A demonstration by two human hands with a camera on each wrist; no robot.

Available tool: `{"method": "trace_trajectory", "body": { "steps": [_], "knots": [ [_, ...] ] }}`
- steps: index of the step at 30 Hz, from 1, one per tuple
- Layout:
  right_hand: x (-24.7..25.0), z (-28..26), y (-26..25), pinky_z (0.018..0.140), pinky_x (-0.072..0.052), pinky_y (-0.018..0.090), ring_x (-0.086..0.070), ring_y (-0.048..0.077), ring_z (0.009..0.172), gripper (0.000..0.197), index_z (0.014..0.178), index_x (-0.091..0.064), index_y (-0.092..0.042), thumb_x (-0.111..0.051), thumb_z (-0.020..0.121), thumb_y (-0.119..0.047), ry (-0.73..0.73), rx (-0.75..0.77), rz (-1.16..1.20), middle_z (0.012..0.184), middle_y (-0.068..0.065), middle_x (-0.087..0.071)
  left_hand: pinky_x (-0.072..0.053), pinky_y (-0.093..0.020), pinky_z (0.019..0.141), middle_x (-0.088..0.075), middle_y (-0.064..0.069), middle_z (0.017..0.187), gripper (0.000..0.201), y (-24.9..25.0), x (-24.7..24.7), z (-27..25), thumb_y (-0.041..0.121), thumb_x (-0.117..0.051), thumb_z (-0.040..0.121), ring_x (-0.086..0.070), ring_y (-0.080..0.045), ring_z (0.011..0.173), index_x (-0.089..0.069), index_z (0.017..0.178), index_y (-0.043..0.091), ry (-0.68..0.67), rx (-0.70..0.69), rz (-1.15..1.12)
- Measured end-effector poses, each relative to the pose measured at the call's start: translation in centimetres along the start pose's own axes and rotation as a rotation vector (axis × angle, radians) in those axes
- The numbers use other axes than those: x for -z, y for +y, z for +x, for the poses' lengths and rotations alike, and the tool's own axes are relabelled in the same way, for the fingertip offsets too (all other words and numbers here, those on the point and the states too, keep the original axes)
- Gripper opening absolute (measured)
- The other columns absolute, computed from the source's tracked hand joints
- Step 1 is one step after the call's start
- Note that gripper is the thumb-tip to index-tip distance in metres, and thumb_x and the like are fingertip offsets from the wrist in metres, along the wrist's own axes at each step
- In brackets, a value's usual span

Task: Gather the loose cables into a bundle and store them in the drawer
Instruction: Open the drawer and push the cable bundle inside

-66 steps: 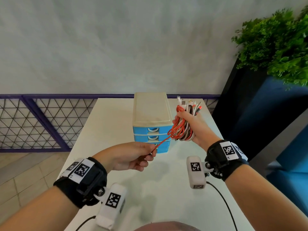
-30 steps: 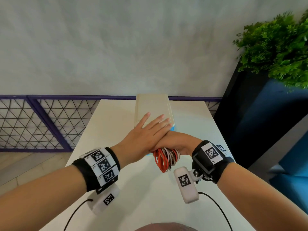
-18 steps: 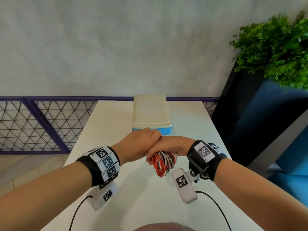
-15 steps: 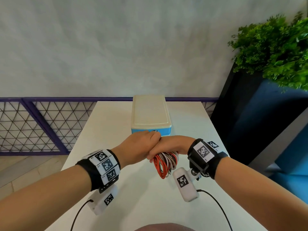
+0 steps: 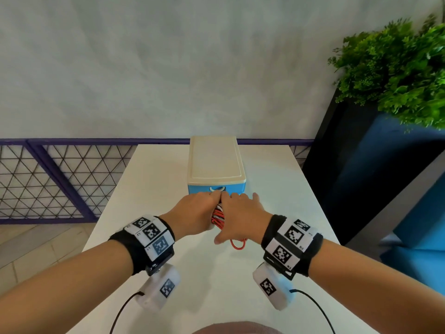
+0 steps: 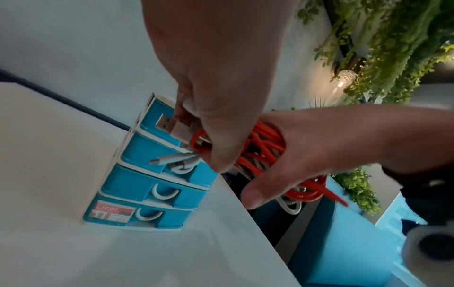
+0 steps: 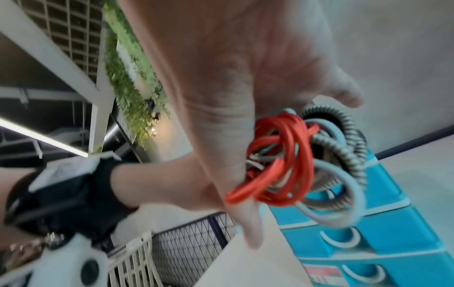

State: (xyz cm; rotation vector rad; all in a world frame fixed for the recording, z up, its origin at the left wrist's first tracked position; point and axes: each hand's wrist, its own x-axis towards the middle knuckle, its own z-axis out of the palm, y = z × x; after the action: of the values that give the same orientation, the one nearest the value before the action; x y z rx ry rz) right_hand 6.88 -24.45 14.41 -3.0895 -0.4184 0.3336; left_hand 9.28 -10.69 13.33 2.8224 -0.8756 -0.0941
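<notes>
Both of your hands meet on the cable bundle [image 5: 218,219] directly in front of the blue drawer unit [image 5: 216,165], which stands on the white desk [image 5: 156,179]. Your left hand [image 5: 193,216] has its grip closed around the connector end of the bundle: in the left wrist view its fingers curl over the coils, with a USB plug [image 6: 167,125] and a grey plug tip [image 6: 169,159] sticking out toward the drawer fronts. Your right hand [image 5: 240,219] cups the bundle from the other side with a loose, fairly wide grip; the fingers are spread and only lightly bent, and the right wrist view shows red loops [image 7: 277,163], a grey cable and a dark spiral-wrapped cable [image 7: 343,139] hanging below the palm rather than clamped.

The drawers appear shut: the white pull handles [image 6: 164,192] sit flush in both wrist views, and none is drawn out.

Likely faults from this position:
- The bundle may spring apart. The coils are held by hand pressure alone, and a red loop [image 5: 238,244] already trails out beneath your right hand.
- Freeing one hand to pull a handle would leave the other carrying the whole bundle; the loose right-hand hold looks the weaker of the two.
- Protruding plugs could snag on a drawer rim or handle as the bundle goes in.
- The light unit may slide on the desk if a drawer is pulled without bracing.
</notes>
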Motion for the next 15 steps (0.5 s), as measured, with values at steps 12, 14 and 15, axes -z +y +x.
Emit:
{"method": "trace_trajectory", "body": {
  "steps": [12,14,15],
  "knots": [
    [-1.9,0.7,0.9,0.061,-0.044,0.030,-0.056,0.023,0.072,0.025,0.103,-0.057,-0.014,-0.061,0.078,-0.019,0.031,0.097,0.108,0.094,0.006,-0.067,-0.041,-0.027,0.053,-0.053,0.003,0.088,0.035,0.2,-0.2,-0.5,0.013,-0.064,0.070,-0.054,-0.019,0.072,-0.040,0.093,0.022,-0.175,0.050,-0.104],
    [-1.5,1.3,1.3,0.060,-0.041,0.030,-0.061,0.026,0.077,0.027,0.107,-0.057,-0.013,-0.059,0.081,-0.018,0.060,0.113,0.073,0.094,0.007,-0.067,-0.048,-0.034,0.066,-0.048,0.001,0.097,0.044,-0.2,0.8,-0.1,0.024,-0.071,0.070,-0.054,-0.021,0.082,-0.042,0.102,0.016,-0.241,0.035,-0.087],
    [-1.2,1.6,1.4,0.061,-0.040,0.030,-0.063,0.027,0.080,0.028,0.110,-0.057,-0.013,-0.059,0.082,-0.019,0.080,0.113,0.057,0.094,0.007,-0.067,-0.050,-0.036,0.075,-0.048,-0.001,0.102,0.049,-0.3,1.6,0.0,0.027,-0.073,0.070,-0.054,-0.022,0.089,-0.044,0.106,0.012,-0.272,0.031,-0.140]
  ]
}}
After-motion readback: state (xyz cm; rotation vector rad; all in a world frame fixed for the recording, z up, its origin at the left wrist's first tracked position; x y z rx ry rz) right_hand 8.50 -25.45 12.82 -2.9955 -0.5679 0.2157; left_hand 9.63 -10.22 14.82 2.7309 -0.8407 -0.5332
